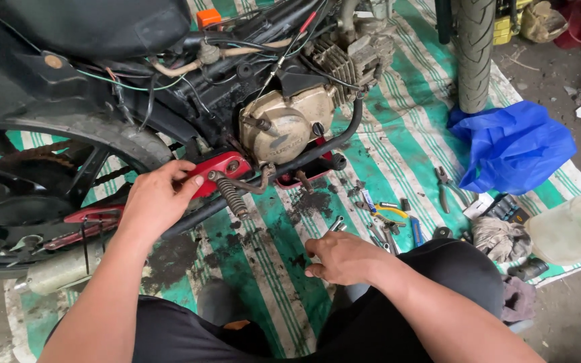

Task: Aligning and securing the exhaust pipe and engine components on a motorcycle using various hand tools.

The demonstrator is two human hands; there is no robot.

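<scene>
A motorcycle stands on a green-and-white striped mat (398,134), its dirty tan engine cover (284,124) facing me. My left hand (156,198) rests on the red frame plate (220,168) beside the black kick-start lever (233,195), fingers curled over the plate's edge. My right hand (341,259) is low over the mat near my knee, fingers bent around a small dark part that I cannot make out. A black exhaust pipe (284,168) runs diagonally under the engine.
Loose tools lie to the right on the mat: pliers (444,188), yellow-handled cutters (390,214), a wrench (336,224). A blue plastic bag (512,144) sits by the front tyre (473,50). A rag (500,238) and a translucent container (573,228) are further right. Rear wheel (48,181) at left.
</scene>
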